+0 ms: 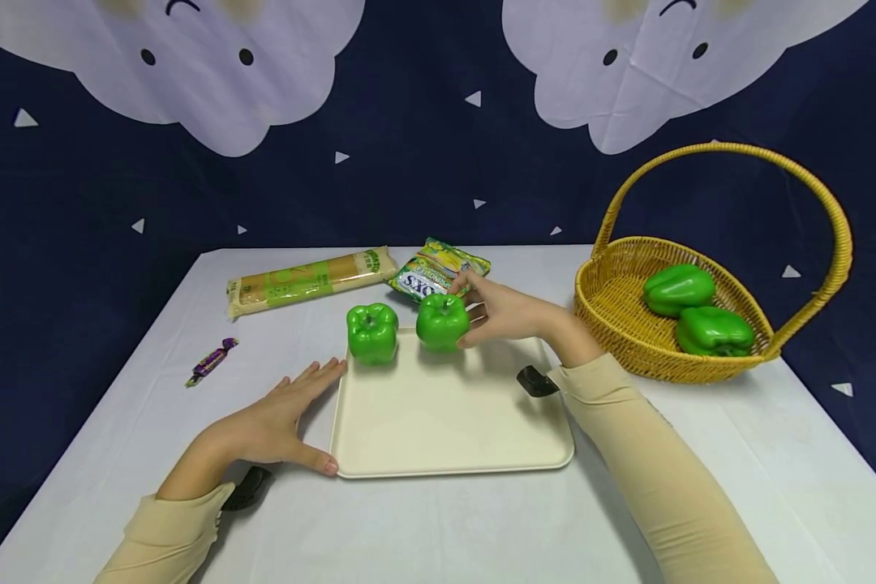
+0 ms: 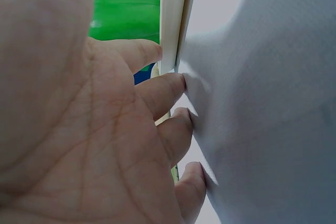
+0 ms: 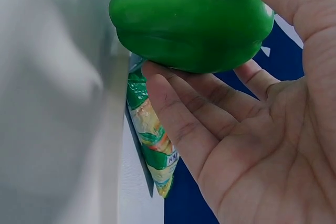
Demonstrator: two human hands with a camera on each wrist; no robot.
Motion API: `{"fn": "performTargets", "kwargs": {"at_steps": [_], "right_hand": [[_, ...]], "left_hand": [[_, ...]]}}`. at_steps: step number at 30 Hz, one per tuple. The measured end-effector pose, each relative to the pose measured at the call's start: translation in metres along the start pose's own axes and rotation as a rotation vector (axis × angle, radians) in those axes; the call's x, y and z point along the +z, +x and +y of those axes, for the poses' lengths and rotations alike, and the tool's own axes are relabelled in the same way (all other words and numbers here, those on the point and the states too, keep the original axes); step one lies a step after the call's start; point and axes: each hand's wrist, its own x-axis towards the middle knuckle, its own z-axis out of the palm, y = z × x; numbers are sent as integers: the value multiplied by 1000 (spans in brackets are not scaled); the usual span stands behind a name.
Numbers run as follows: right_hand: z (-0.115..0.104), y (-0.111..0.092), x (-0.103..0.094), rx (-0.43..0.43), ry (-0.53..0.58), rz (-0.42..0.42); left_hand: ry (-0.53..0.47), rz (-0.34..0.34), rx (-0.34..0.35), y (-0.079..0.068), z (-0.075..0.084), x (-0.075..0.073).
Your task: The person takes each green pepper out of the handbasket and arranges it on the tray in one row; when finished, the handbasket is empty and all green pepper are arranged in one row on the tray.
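My right hand [image 1: 507, 312] holds a green bell pepper [image 1: 442, 323] by its right side, over the far part of a cream tray [image 1: 453, 422]. In the right wrist view the thumb lies on one side of this pepper [image 3: 189, 22] and the fingers on the other. A second green bell pepper [image 1: 372, 334] sits upright at the tray's far left corner. My left hand [image 1: 277, 422] is spread flat beside the tray's left edge, with thumb and index fingertips right at the rim. The left wrist view shows its fingertips down on the white cloth [image 2: 273, 129].
A wicker basket [image 1: 628, 357] with a tall handle stands at the right, holding two green peppers [image 1: 714, 331]. Behind the tray lie a green snack bag [image 1: 427, 272] and a long pack of noodles [image 1: 307, 281]. A purple-wrapped candy [image 1: 212, 362] lies at the left.
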Motion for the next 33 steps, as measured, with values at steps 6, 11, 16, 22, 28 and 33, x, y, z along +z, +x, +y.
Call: {"fn": "performTargets", "kwargs": {"at_steps": [6, 11, 16, 22, 28, 33], "right_hand": [[1, 3, 3, 6, -16, -4], [1, 4, 5, 3, -27, -9], [1, 5, 6, 10, -32, -19], [1, 7, 8, 27, -29, -23], [-1, 6, 9, 39, -49, -26], [-2, 4, 8, 33, -97, -29]], "left_hand": [[-4, -1, 1, 0, 1, 0], [0, 1, 1, 0, 1, -1], [-2, -2, 1, 0, 1, -1], [-15, -2, 8, 0, 1, 0], [-8, 3, 10, 0, 1, 1], [12, 12, 17, 0, 0, 1]]}}
